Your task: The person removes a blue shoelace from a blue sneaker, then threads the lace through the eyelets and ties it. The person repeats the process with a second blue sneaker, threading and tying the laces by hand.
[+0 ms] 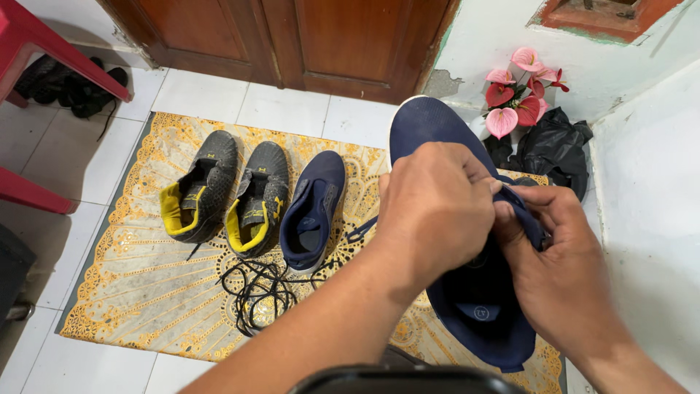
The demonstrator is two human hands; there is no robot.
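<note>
Holding a navy shoe [467,306] up over the right end of the mat [146,292]: left hand [436,211] curled shut over its upper, right hand [561,270] pinching the tongue with closed fingers. Left of it on the mat: second navy shoe [313,211], loose black laces [255,288] just near of that, then two black-and-yellow shoes [226,193]. Pink flowers [518,95] and a black bag [558,146] sit far right by the wall.

The left hand [435,211] is covering the middle of the navy shoe [474,306], hiding its lacing. Under the right hand [561,277], the shoe's far side is disappearing. Below both wrists, a dark object [401,381] is running off the bottom edge, unidentifiable.
</note>
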